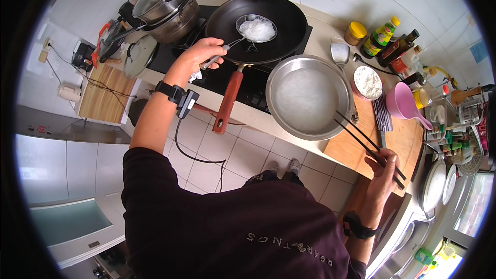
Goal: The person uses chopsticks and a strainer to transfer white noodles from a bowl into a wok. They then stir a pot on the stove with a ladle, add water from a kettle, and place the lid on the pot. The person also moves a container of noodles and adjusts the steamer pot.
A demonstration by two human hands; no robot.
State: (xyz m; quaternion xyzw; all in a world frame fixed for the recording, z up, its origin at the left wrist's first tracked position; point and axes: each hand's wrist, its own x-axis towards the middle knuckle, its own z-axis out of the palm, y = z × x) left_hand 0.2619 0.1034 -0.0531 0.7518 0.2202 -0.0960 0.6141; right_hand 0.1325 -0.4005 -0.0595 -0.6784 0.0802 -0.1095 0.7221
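Note:
My left hand (207, 54) grips the handle of a wire skimmer (239, 41) over a black wok (221, 19). White noodle-like strands (257, 30) sit in the skimmer's basket. Below, the wok's wooden handle (228, 102) points towards me. Just right of the wok, a large steel basin (344, 124) holds cloudy white contents, perhaps liquid. A pair of dark chopsticks (358, 139) is held in my right hand (381, 168), their tips over the basin's right edge.
Steel pots (170, 19) with a glass lid stand left of the wok. A cleaver (382, 114) lies on a wooden cutting board (403, 143) by a bowl of white powder (367, 82) and a pink ladle (401, 100). Sauce bottles (381, 37) line the back right.

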